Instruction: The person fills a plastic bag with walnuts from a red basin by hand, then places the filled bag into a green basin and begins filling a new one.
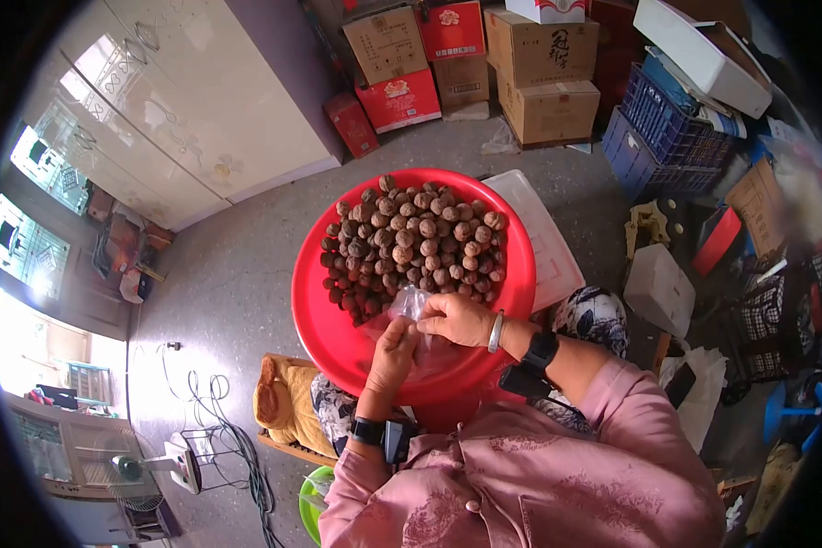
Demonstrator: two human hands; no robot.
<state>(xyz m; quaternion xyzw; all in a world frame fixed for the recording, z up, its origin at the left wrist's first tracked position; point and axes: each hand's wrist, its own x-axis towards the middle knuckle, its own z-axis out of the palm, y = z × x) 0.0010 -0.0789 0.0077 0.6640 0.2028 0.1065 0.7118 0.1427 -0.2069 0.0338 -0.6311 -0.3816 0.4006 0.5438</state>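
Note:
A clear plastic bag (pixel 409 301) is pinched between my two hands over the near side of a large red basin (pixel 314 340). My left hand (pixel 393 353) has its fingers closed on the bag's edge. Close beside it, my right hand (pixel 458 320) grips the bag too, thumb and fingers pressed together. The bag hangs down below my fingers, partly hidden by them. Brown walnuts (pixel 420 233) are heaped in the far part of the basin, just beyond my hands.
A white lid (pixel 546 239) lies behind the basin at right. Cardboard boxes (pixel 548 100) and blue crates (pixel 653 151) are stacked at the back. To the left, cables (pixel 233 438) and a fan (pixel 142 469) stand on the floor. A yellow cushioned chair (pixel 301 411) is at near left.

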